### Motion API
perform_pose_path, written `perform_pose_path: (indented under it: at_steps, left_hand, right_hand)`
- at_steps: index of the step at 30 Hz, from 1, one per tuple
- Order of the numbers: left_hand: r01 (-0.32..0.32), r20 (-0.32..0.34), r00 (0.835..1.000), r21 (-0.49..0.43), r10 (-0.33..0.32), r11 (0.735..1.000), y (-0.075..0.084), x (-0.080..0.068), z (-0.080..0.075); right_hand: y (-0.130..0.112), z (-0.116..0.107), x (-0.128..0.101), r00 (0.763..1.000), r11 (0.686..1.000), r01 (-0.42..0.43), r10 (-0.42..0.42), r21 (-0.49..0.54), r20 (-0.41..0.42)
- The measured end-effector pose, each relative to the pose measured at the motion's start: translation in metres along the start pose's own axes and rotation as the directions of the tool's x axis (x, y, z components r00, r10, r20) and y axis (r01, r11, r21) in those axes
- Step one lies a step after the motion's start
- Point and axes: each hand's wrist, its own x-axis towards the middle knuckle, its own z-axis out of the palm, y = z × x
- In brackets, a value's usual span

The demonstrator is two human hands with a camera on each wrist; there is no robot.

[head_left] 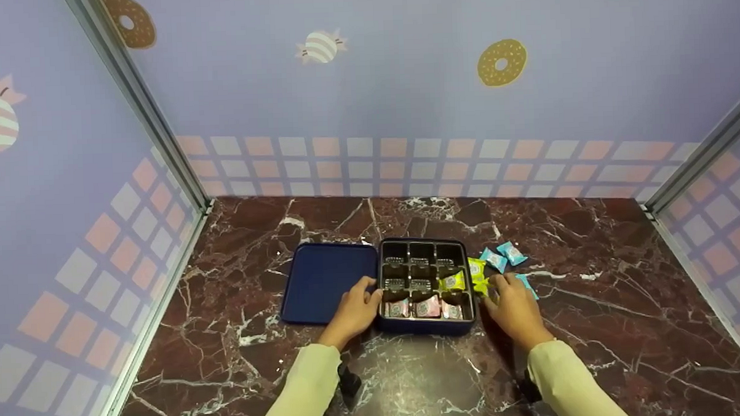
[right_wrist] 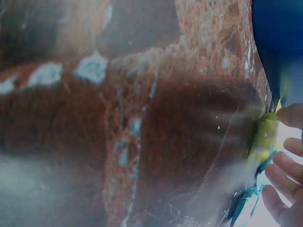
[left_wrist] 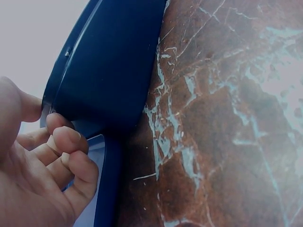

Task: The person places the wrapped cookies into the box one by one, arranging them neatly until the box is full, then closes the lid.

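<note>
A dark blue box [head_left: 427,328] with a black divided insert stands in the middle of the table. Three pink wrapped candies [head_left: 427,307] fill its front row, and a yellow wrapped candy [head_left: 452,282] sits in the middle row's right compartment. My left hand [head_left: 355,310] holds the box's left rim between thumb and fingers, as the left wrist view shows at the rim [left_wrist: 53,101]. Right of the box, my right hand [head_left: 514,307] pinches a yellow candy [head_left: 480,288] at its fingertips. Another yellow candy [head_left: 477,267] lies just behind that one, against the box's right side.
Left of the box lies a flat blue lid [head_left: 329,283]. Several blue wrapped candies [head_left: 511,253] rest to the right, one partly hidden by my right hand. Patterned walls [head_left: 405,167] border the marbled table [head_left: 626,322] at the back and both sides.
</note>
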Motion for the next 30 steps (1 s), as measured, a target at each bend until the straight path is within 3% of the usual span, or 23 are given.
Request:
perform_pose_path:
  at_steps: [10, 22, 30]
  left_hand:
    - [-0.007, -0.011, 1.0, -0.002, 0.007, 1.0, 0.0, -0.0005, -0.0002]
    - [0.008, -0.002, 1.0, 0.005, -0.008, 1.0, 0.0003, -0.0021, 0.0002]
    - [-0.006, -0.003, 1.0, 0.001, 0.006, 1.0, 0.0007, -0.001, -0.0004]
  right_hand:
    - [0.0014, 0.0018, -0.0004, 0.998, 0.997, -0.044, 0.041, 0.057, 0.046]
    - [-0.0017, 0.0031, -0.0017, 0.996, 0.998, -0.029, 0.023, 0.062, 0.085]
    - [0.0, 0.003, -0.0008, 0.998, 0.996, -0.02, 0.015, 0.089, 0.059]
